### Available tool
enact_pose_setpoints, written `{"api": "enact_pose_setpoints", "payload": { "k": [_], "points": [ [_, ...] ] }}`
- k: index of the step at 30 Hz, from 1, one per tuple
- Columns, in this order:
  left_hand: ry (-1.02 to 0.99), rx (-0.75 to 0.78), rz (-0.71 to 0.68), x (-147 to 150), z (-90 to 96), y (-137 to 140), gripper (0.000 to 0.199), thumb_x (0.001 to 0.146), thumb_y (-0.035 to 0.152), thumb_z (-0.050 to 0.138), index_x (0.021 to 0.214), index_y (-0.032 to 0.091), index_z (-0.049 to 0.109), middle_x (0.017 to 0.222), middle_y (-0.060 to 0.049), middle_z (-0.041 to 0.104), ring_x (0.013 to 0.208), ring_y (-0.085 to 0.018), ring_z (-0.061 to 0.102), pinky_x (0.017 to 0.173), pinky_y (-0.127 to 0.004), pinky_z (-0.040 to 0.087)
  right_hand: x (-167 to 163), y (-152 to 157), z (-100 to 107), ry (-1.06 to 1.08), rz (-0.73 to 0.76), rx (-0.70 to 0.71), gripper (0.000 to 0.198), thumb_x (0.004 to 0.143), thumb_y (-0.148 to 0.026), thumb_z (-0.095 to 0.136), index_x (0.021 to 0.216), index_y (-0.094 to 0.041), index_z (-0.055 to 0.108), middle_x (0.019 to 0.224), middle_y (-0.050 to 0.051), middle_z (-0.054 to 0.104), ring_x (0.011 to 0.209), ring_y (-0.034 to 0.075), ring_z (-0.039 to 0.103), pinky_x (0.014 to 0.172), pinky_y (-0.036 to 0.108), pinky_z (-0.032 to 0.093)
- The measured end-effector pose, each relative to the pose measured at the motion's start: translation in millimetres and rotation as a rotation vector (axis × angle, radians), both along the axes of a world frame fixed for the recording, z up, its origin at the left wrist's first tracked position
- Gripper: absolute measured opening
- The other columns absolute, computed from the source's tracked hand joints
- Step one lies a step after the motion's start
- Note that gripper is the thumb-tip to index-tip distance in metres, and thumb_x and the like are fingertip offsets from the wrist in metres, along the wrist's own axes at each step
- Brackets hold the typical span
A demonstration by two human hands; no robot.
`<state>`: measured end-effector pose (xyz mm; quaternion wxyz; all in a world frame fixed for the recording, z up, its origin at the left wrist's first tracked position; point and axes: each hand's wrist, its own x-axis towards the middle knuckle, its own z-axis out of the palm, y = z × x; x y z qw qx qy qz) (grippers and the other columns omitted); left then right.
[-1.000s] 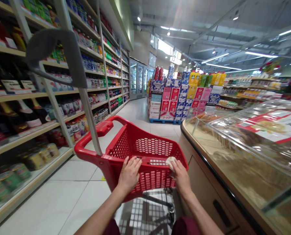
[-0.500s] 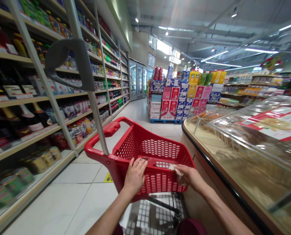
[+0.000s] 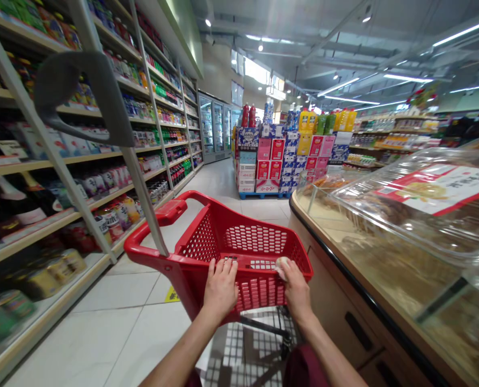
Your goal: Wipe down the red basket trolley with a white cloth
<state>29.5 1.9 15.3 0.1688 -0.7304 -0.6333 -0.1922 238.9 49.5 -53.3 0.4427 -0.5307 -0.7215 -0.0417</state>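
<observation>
A red plastic shopping cart (image 3: 185, 267) stands in front of me, seen from its side. My left hand (image 3: 220, 290) grips the near rim, its fingers hooked over the edge and the thumb hidden. Farther right on the same rim, my right hand (image 3: 298, 291) presses a crumpled whitish cloth or tissue (image 3: 281, 265) against the edge, its fingers bent around it. From the cart's handle end rises a metal pole with a grey loop-shaped grip (image 3: 116, 102). No goods show in the visible part of the basket.
Shelves of drinks (image 3: 74, 207) line the left side. Close on the right is a wooden counter (image 3: 336, 301) with clear boxes of baked goods (image 3: 416, 199). Stacked drink cartons (image 3: 269, 169) stand ahead on a blue pallet (image 3: 263, 195). Pale floor tiles (image 3: 114, 317) lie beneath the cart.
My right hand has slid left along the rim with the cloth and turned more upright. My left hand stays on the rim. The view has shifted slightly to the right.
</observation>
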Motion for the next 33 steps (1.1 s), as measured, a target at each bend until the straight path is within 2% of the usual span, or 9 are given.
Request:
{"api": "enact_pose_setpoints", "payload": {
  "k": [3, 5, 10, 12, 17, 19, 23, 29, 33],
  "points": [
    [0.043, -0.014, -0.018, -2.5, -1.8, -0.5, 0.048, 0.070, 0.026, 0.049, 0.117, 0.018, 0.048, 0.119, -0.008, 0.053, 0.113, -0.025, 0.041, 0.104, -0.044, 0.015, -17.1, 1.8, 11.4, -0.136, 0.157, 0.049, 0.032, 0.085, -0.018, 0.039, 0.110, -0.025, 0.058, 0.126, 0.006, 0.049, 0.120, 0.020, 0.039, 0.098, 0.039, 0.034],
    [0.069, -0.014, -0.032, -4.7, -4.2, -0.8, 0.050, 0.070, 0.025, 0.048, 0.120, 0.018, 0.045, 0.121, -0.008, 0.051, 0.115, -0.024, 0.040, 0.105, -0.044, 0.014, 0.1, 5.6, 11.3, -0.202, 0.181, 0.042, 0.033, 0.084, -0.015, 0.039, 0.109, -0.026, 0.058, 0.128, 0.006, 0.047, 0.121, 0.020, 0.037, 0.099, 0.042, 0.031],
    [0.091, -0.013, -0.005, -1.7, -8.8, -0.1, 0.055, 0.070, 0.026, 0.047, 0.123, 0.019, 0.041, 0.123, -0.008, 0.050, 0.116, -0.026, 0.038, 0.104, -0.046, 0.012, 63.8, 13.4, -4.4, -0.133, -0.154, -0.088, 0.050, 0.074, 0.000, 0.033, 0.113, -0.022, 0.057, 0.128, 0.008, 0.046, 0.124, 0.024, 0.033, 0.098, 0.048, 0.029],
    [0.092, -0.024, 0.008, 0.9, -8.2, 0.4, 0.055, 0.070, 0.028, 0.047, 0.124, 0.018, 0.041, 0.123, -0.009, 0.049, 0.116, -0.026, 0.038, 0.104, -0.047, 0.012, 55.3, 9.5, -6.8, -0.092, -0.180, -0.091, 0.053, 0.072, 0.001, 0.032, 0.115, -0.021, 0.055, 0.131, 0.008, 0.043, 0.125, 0.023, 0.031, 0.099, 0.044, 0.031],
    [0.113, -0.024, -0.014, -0.7, -5.2, -0.8, 0.054, 0.072, 0.030, 0.046, 0.124, 0.017, 0.041, 0.124, -0.010, 0.048, 0.117, -0.026, 0.037, 0.104, -0.045, 0.011, 16.3, 3.0, 1.9, -0.181, 0.111, -0.030, 0.044, 0.082, -0.009, 0.035, 0.117, -0.029, 0.052, 0.134, 0.001, 0.039, 0.125, 0.018, 0.031, 0.100, 0.041, 0.030],
    [0.129, -0.015, -0.034, -2.4, -5.4, -1.7, 0.055, 0.072, 0.031, 0.046, 0.126, 0.018, 0.039, 0.126, -0.010, 0.047, 0.118, -0.025, 0.036, 0.105, -0.045, 0.011, 31.2, 8.7, 3.5, -0.179, 0.058, -0.057, 0.044, 0.082, -0.009, 0.035, 0.116, -0.030, 0.052, 0.133, 0.002, 0.041, 0.124, 0.020, 0.033, 0.100, 0.044, 0.029],
    [0.142, -0.017, -0.035, -1.5, -7.8, -1.9, 0.059, 0.071, 0.033, 0.047, 0.127, 0.018, 0.036, 0.129, -0.011, 0.044, 0.119, -0.027, 0.035, 0.104, -0.047, 0.011, 61.1, 18.5, -2.0, -0.081, -0.230, -0.161, 0.052, 0.072, 0.000, 0.034, 0.115, -0.021, 0.055, 0.130, 0.008, 0.043, 0.123, 0.025, 0.034, 0.098, 0.044, 0.031],
    [0.139, -0.034, -0.035, 1.4, -5.5, -0.1, 0.057, 0.071, 0.031, 0.046, 0.126, 0.016, 0.039, 0.129, -0.012, 0.044, 0.119, -0.028, 0.035, 0.104, -0.047, 0.011, 13.8, 4.9, 12.2, -0.226, 0.027, -0.148, 0.055, 0.072, -0.001, 0.036, 0.118, -0.026, 0.052, 0.134, 0.004, 0.039, 0.124, 0.021, 0.032, 0.098, 0.040, 0.032],
    [0.142, -0.058, -0.027, 2.5, -2.4, 0.0, 0.056, 0.071, 0.029, 0.046, 0.125, 0.015, 0.040, 0.129, -0.012, 0.044, 0.119, -0.028, 0.035, 0.104, -0.047, 0.012, 11.8, 4.8, 31.4, -0.341, 0.036, -0.259, 0.067, 0.063, 0.002, 0.041, 0.123, -0.026, 0.045, 0.135, 0.006, 0.037, 0.124, 0.024, 0.032, 0.099, 0.047, 0.026]
  ]
}}
